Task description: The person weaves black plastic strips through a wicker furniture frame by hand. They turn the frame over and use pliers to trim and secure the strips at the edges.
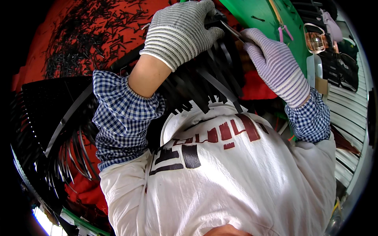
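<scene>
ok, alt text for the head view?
A person's right hand, in a lilac-striped knit glove, holds a slim pointed grey tool near the grey-gloved left hand, beside long flat black strips. Short black scraps litter a red surface at left.

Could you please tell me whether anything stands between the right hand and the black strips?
Nothing visible blocks the gap: the metal tool in the right hand points toward the left hand, near the black strips; tip contact is unclear.

Flat, narrow black strips [214,83] are fanning side by side, some overlapping, their near ends finishing unevenly. A slim, pointed metal blade [232,31] is slanting leftward near their far ends.
</scene>
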